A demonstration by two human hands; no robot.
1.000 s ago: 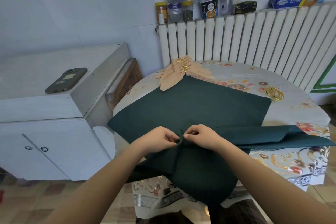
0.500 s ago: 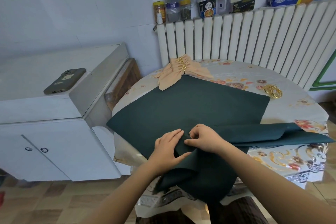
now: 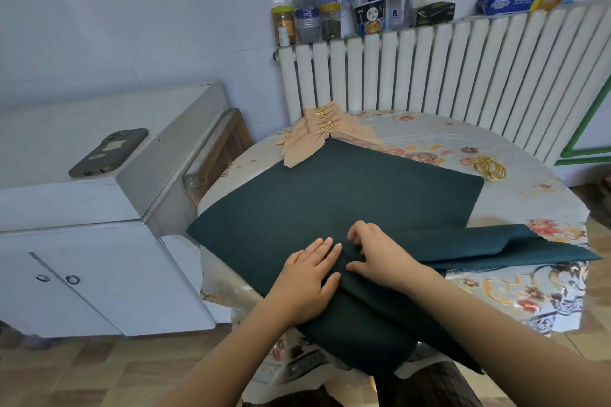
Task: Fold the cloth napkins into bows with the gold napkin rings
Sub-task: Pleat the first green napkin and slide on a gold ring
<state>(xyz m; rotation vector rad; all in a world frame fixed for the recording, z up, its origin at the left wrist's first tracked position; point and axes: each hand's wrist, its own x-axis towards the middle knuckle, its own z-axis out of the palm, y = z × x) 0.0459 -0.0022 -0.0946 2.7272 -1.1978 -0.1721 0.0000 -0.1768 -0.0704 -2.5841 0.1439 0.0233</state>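
Observation:
A large dark green napkin (image 3: pixel 347 195) lies spread on the round table, its near part folded and hanging over the front edge. My left hand (image 3: pixel 307 277) presses flat on the fold with straight fingers. My right hand (image 3: pixel 380 254) sits just to its right, fingers curled into the cloth at the fold's crease. Several peach napkins (image 3: pixel 317 139), folded into bows with gold rings, are stacked at the table's far left. A small pile of loose gold napkin rings (image 3: pixel 490 168) lies at the far right.
The table (image 3: pixel 515 201) has a floral plastic cover. A white radiator (image 3: pixel 446 69) stands behind it, with jars, cups and boxes on top. A white cabinet (image 3: pixel 99 208) to the left carries a phone (image 3: pixel 107 153).
My left hand let go of its pinch, opened and now lies flat on the fold. The right hand slid slightly away along the crease. The hanging cloth shifted.

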